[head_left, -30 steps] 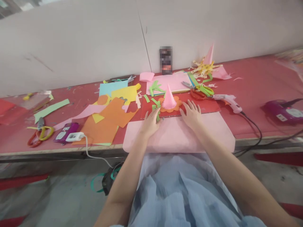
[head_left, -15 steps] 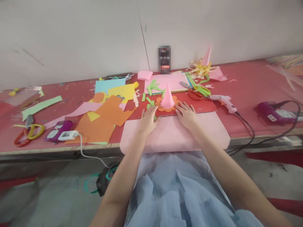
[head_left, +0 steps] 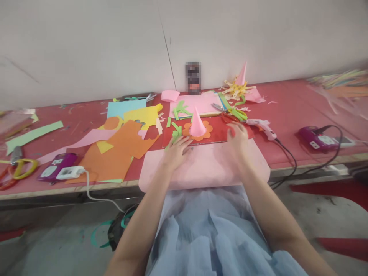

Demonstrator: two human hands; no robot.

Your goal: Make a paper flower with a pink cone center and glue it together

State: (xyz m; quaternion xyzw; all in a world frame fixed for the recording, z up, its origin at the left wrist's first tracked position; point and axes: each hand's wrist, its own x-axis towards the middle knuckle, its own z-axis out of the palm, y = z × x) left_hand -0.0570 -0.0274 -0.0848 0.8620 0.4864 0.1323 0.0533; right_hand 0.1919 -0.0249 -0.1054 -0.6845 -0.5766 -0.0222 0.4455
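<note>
A pink paper cone (head_left: 197, 124) stands upright in the middle of an orange paper flower (head_left: 207, 132) on a red board (head_left: 218, 122). My left hand (head_left: 176, 151) lies with its fingers stretched out at the flower's lower left edge, beside green paper strips (head_left: 177, 131). My right hand (head_left: 238, 140) is off the flower, over the board's right part, with its fingers loosely bent and apart. I see nothing held in it. Just beyond its fingertips are scissors with orange and green handles (head_left: 239, 114) and a white glue gun (head_left: 263, 127).
Orange paper sheets (head_left: 110, 155) lie at the left, near a purple power box (head_left: 57, 167) and other scissors (head_left: 24, 168). A second purple box (head_left: 317, 138) sits at the right. Behind stands another cone on yellow paper petals (head_left: 237, 89). A phone (head_left: 193, 78) leans against the wall.
My right hand has left the flower's edge and moved right, toward the scissors and glue gun, its fingers now more bent. My left hand stays by the flower. The view has shifted slightly.
</note>
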